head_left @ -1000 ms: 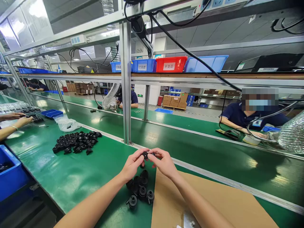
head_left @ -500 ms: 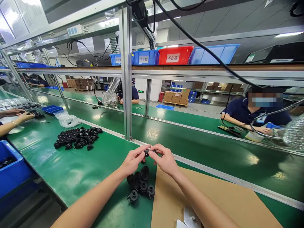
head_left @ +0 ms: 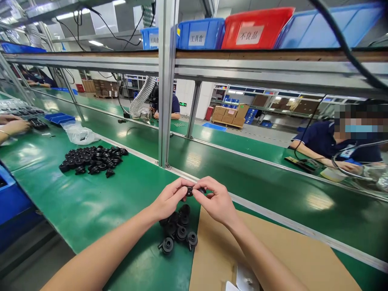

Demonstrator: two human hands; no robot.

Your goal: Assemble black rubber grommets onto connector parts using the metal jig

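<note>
Between the fingertips of both hands sits a small round black part (head_left: pixel 190 191), held just above the green bench top (head_left: pixel 100 210). My left hand (head_left: pixel 168 199) pinches it from the left and my right hand (head_left: pixel 216 201) from the right, fingers closed on it. Right under the hands lies a small cluster of several similar black parts (head_left: pixel 177 233). A larger heap of black parts (head_left: pixel 92 159) lies further left on the bench.
A brown cardboard sheet (head_left: pixel 287 254) covers the bench at the right. A steel post (head_left: pixel 166 85) stands just behind my hands. Blue bin (head_left: pixel 12 198) at the left edge. Another person's hands (head_left: pixel 13 125) work far left; a masked person (head_left: pixel 339 141) sits opposite right.
Both hands keep their pinch on the black part. The view has tilted down and moved closer; the hands sit slightly higher in the picture.
</note>
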